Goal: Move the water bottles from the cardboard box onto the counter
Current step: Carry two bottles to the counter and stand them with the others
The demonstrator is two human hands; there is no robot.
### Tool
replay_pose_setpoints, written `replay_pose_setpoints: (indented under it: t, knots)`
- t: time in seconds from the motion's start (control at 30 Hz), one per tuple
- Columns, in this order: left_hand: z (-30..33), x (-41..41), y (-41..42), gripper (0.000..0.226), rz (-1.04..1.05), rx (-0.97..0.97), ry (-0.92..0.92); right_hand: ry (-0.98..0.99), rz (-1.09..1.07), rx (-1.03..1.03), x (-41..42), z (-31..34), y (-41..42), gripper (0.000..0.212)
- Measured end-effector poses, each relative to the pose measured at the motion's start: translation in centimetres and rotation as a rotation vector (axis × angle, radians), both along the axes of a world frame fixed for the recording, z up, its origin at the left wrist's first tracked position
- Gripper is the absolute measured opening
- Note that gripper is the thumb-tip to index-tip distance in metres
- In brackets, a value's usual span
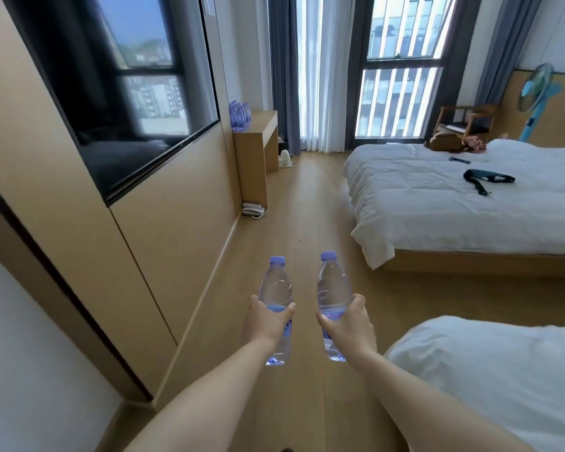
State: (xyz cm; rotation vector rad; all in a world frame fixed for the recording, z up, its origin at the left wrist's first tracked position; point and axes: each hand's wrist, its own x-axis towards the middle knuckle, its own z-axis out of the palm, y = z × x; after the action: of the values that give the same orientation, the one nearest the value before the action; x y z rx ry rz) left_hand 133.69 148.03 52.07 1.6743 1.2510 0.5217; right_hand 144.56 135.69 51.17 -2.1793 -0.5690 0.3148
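While both arms reach fwd over the floor (307, 197), left hand (265, 321) & right hand (349, 324) each have fingers clamped on a water bottle (275, 285), (332, 282); more bottles (239, 115) stand on far bench (258, 125).

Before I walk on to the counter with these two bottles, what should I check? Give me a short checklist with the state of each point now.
1. Left hand grips its bottle round the middle: ok.
2. Right hand grips its bottle: ok.
3. Both caps on: ok.
4. Floor ahead free to walk: ok; the telephone lies aside, by the wall.
5. Free space on the counter beside the bottles already there: ok.
6. Cardboard box emptied: cannot tell, not in view.
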Motion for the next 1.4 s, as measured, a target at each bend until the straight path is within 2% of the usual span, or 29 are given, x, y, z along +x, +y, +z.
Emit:
replay_pose_setpoints:
  t: [0.33, 0.63, 0.77, 1.0, 1.13, 1.23, 1.4]
  knots:
    - [2.6, 17.9, 19.3, 0.063, -0.02, 0.085, 0.041, 0.004, -0.071, 0.018, 16.9, 2.9, 18.9, 0.073]
    - [0.0, 33.4, 32.7, 0.06, 0.003, 0.106, 0.124, 0.025, -0.067, -0.01, 32.7, 0.6, 33.3, 0.077]
    - [0.2, 42.2, 39.0, 0.063, 0.026, 0.1, 0.162, 0.026, -0.033, 0.007, 41.4, 1.0, 40.2, 0.067]
    - [3.0, 55.4, 50.2, 0.059, 0.072, 0.065, 0.028, 0.034, 0.023, 0.024, 55.1, 4.0, 52.2, 0.061]
    - [3.6, 61.1, 57.4, 0.055, 0.171, 0.077, 0.063, 0.065, 0.022, 0.04, 61.4, 3.5, 58.8, 0.063]
    - [3.1, 65.7, 63.6, 0.051, 0.163, 0.085, 0.094, 0.06, 0.014, 0.037, 66.5, 2.6, 64.4, 0.059]
    - [3.3, 75.0, 75.2, 0.057, 0.119, 0.098, 0.103, 0.054, -0.041, 0.032, 75.9, 2.8, 75.0, 0.059]
